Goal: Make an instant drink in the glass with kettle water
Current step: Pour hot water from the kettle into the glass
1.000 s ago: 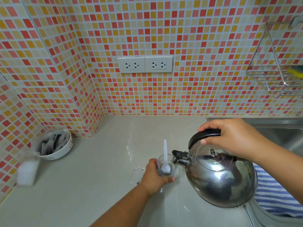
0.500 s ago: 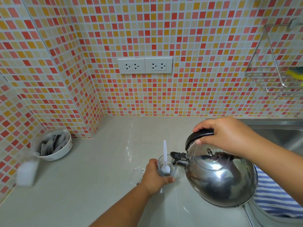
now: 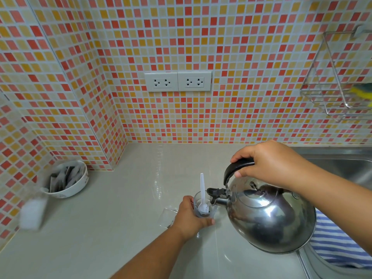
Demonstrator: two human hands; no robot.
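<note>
On the counter (image 3: 124, 198), left hand (image 3: 189, 217) grips one glass (image 3: 204, 206); right hand (image 3: 269, 162) clasps one kettle (image 3: 269, 216).

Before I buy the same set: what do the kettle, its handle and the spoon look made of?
Kettle: polished metal, probably stainless steel, with mirror reflections. Handle: matte black, likely plastic. Spoon: thin, white, looks plastic.
</note>
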